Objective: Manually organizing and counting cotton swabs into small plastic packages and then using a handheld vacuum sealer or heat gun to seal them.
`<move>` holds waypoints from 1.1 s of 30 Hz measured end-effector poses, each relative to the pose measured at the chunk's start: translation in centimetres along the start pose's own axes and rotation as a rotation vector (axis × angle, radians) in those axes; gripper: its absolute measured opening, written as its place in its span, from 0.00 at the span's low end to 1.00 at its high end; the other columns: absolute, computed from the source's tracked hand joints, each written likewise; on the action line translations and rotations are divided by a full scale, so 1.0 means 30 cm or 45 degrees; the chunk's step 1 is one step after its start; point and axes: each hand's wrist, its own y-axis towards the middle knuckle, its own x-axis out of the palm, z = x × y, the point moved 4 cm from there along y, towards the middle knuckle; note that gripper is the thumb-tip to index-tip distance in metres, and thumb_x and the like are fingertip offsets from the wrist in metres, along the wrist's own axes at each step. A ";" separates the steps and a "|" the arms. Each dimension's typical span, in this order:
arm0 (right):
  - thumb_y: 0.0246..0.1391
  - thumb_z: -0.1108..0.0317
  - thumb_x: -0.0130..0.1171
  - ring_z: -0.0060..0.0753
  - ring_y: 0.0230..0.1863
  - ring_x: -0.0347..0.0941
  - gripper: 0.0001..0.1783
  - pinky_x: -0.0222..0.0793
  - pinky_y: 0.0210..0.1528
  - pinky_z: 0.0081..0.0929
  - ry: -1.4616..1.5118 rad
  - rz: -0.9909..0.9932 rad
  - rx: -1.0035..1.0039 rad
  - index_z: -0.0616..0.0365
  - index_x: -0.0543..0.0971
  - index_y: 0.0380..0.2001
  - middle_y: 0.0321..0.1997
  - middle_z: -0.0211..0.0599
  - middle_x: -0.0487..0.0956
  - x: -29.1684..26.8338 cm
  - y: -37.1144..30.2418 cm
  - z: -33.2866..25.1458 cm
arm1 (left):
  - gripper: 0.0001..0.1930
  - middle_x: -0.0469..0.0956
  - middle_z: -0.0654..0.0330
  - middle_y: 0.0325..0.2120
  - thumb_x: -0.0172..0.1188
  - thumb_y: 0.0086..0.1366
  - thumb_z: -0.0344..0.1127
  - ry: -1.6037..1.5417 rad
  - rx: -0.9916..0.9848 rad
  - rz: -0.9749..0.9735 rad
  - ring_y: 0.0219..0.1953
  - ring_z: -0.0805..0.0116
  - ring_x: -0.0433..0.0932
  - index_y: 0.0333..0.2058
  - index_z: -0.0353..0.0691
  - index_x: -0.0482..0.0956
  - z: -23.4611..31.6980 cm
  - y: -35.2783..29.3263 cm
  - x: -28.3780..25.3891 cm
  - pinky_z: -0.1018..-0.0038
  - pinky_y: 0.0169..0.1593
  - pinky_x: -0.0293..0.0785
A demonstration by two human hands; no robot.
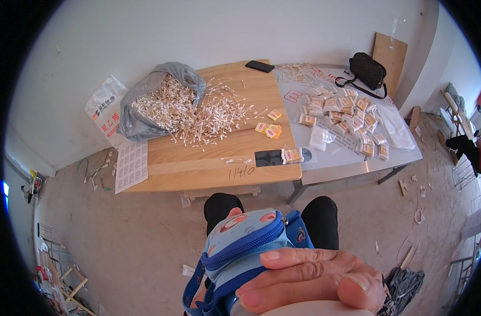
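Observation:
A small blue child's bag [246,239] with a pale printed top, a dark blue zipper and straps rests over my lap. My left hand [234,211] is mostly hidden behind it; a fingertip shows at its far edge, and some skin shows by the left strap. It seems to hold the bag from behind. My right hand [314,279] lies across the bag's near right side, fingers stretched out to the left. Under that hand, at the lower edge, is a pale rounded surface [309,309] I cannot make out.
Ahead, a wooden table [182,168] bears a grey plastic bag [127,118] spilling cotton swabs [214,118], yellow cards [269,130] and a black phone [259,66]. On the grey table [346,171] to its right lie several small swab packets [356,113] and a black handbag [368,71].

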 end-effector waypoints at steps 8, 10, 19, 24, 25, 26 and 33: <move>0.62 0.43 0.50 0.54 0.62 0.65 0.39 0.64 0.63 0.43 0.135 -0.014 0.028 0.59 0.57 0.65 0.60 0.62 0.68 -0.007 0.005 0.009 | 0.33 0.71 0.54 0.54 0.61 0.59 0.50 0.015 -0.003 -0.013 0.54 0.59 0.71 0.59 0.41 0.65 0.005 0.000 0.012 0.60 0.55 0.69; 0.62 0.43 0.50 0.54 0.62 0.65 0.39 0.64 0.63 0.43 0.187 -0.001 0.061 0.59 0.57 0.65 0.60 0.63 0.68 0.002 0.005 0.001 | 0.33 0.71 0.54 0.54 0.61 0.59 0.51 0.019 0.006 -0.013 0.54 0.59 0.71 0.59 0.41 0.65 0.007 -0.004 0.012 0.60 0.55 0.68; 0.63 0.43 0.48 0.55 0.62 0.66 0.38 0.65 0.63 0.42 -0.012 0.034 -0.048 0.61 0.58 0.64 0.59 0.63 0.69 0.011 -0.011 -0.003 | 0.34 0.70 0.54 0.54 0.60 0.59 0.52 0.030 0.008 -0.014 0.54 0.59 0.71 0.59 0.41 0.65 0.006 -0.013 0.012 0.60 0.55 0.68; 0.65 0.45 0.44 0.53 0.60 0.68 0.36 0.65 0.63 0.41 0.001 0.025 -0.050 0.62 0.58 0.64 0.59 0.61 0.70 -0.001 -0.003 0.007 | 0.34 0.69 0.54 0.55 0.60 0.59 0.52 0.032 0.017 -0.006 0.55 0.58 0.70 0.59 0.41 0.64 0.008 -0.024 0.003 0.59 0.55 0.68; 0.65 0.45 0.44 0.53 0.60 0.68 0.36 0.65 0.63 0.41 0.000 0.023 -0.048 0.62 0.58 0.64 0.59 0.61 0.70 -0.018 -0.004 0.005 | 0.34 0.69 0.54 0.55 0.60 0.59 0.52 0.032 0.020 -0.006 0.55 0.58 0.70 0.59 0.41 0.64 0.009 -0.027 0.003 0.59 0.56 0.68; 0.65 0.46 0.45 0.51 0.60 0.69 0.35 0.64 0.63 0.41 -0.199 -0.132 -0.071 0.63 0.59 0.64 0.59 0.58 0.70 -0.040 0.000 0.000 | 0.34 0.69 0.54 0.55 0.60 0.59 0.52 0.033 0.023 -0.006 0.55 0.58 0.70 0.60 0.41 0.64 0.010 -0.030 0.002 0.59 0.56 0.68; 0.69 0.47 0.36 0.45 0.63 0.66 0.31 0.57 0.68 0.38 -1.740 -0.354 -1.180 0.63 0.68 0.59 0.50 0.52 0.78 -0.029 -0.002 -0.057 | 0.34 0.69 0.54 0.55 0.59 0.59 0.53 0.043 0.011 0.001 0.55 0.58 0.70 0.60 0.42 0.64 0.004 -0.036 0.005 0.59 0.56 0.67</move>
